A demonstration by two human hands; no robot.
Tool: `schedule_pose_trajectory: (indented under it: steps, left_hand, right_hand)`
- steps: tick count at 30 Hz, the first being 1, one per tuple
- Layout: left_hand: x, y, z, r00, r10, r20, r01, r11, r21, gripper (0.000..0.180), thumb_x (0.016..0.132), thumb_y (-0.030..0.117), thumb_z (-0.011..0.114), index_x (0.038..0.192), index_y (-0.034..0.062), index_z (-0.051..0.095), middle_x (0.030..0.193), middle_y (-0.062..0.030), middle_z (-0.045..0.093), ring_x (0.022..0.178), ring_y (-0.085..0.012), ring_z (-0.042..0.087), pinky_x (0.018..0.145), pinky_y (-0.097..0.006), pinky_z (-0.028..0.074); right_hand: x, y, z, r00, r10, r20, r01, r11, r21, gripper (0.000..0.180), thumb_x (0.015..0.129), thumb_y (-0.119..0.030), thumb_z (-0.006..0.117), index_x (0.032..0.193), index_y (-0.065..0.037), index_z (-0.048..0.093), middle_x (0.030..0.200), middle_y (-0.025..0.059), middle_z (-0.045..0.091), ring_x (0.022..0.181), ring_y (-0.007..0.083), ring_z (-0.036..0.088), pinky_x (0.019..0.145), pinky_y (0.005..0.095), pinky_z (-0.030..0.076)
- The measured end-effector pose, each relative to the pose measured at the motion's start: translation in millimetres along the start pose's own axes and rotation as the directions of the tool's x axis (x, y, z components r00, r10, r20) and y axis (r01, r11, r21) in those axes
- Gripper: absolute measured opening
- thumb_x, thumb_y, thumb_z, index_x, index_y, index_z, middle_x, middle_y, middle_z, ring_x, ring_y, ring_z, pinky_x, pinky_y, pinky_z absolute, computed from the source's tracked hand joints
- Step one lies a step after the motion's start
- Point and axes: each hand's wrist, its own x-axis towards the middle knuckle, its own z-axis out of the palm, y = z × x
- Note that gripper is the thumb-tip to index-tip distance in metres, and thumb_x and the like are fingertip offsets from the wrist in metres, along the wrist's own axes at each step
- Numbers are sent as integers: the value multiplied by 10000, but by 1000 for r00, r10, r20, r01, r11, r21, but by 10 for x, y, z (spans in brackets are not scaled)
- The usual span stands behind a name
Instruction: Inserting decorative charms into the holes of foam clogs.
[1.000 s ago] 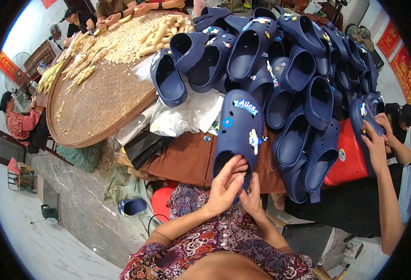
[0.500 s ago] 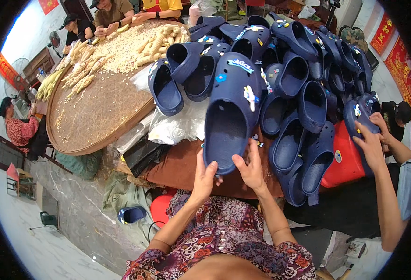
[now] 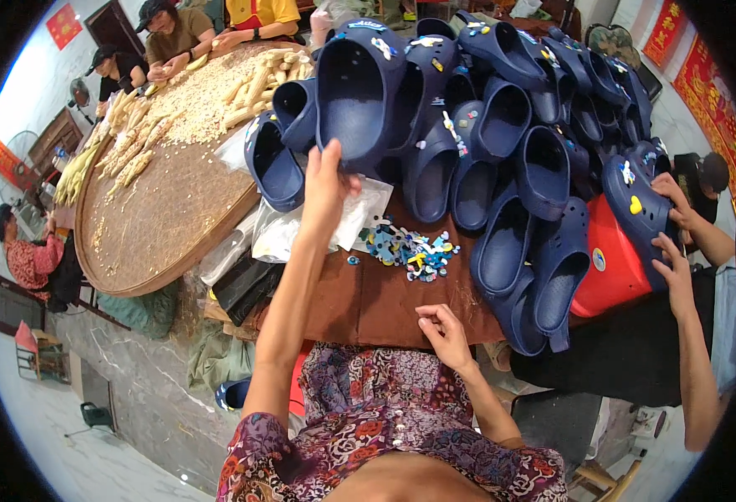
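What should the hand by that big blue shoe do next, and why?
I'd probably have the left hand gently settle the charm-decorated navy clog against the other navy clogs. Its fingertips are at the clog's heel, the clog is up beside the pile, and I can't tell whether it's fully supported yet.

Beyond the heap of small charms (image 3: 414, 253), the fingertips of the left hand (image 3: 324, 194) blurred against the heel of a navy clog (image 3: 353, 96), and whether they gripped it could not be told. Most charms in that heap were too small to make out. Left of the heap, the left forearm (image 3: 278, 335) partly hid another clog (image 3: 232, 393); far right of it, a co-worker's blue sleeve (image 3: 728, 326) was cut off by the picture's dark rim.
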Motion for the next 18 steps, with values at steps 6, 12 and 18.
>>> schedule_pose_trajectory:
  steps: [6,12,18]
  left_hand:
    - [661,77,88,977,-214,-14,207,958,-198,489,944,526,568,1071,53,572,874,-97,620,614,-172,595,515,-284,507]
    - [993,116,102,946,-314,84,322,878,-355,635,860,650,611,1037,41,592,858,-118,590,709,-194,617,616,-342,583]
    - [1049,87,40,896,-418,151,443,819,-365,701,861,630,625,1104,-22,540,973,-147,609,809,-242,627,729,-400,578]
  right_hand:
    - [-182,39,-139,991,98,-89,-100,995,-16,217,934,-97,623,1132,-12,639,1067,55,594,944,131,612,768,256,498]
    - [-97,-38,-167,993,28,-112,-32,999,-36,210,930,-84,619,1124,-9,642,1063,63,596,935,136,620,771,264,505]
    - [114,-312,-348,964,-127,-235,84,979,-183,185,894,-38,624,1074,-19,658,1021,76,606,909,150,632,710,255,503]
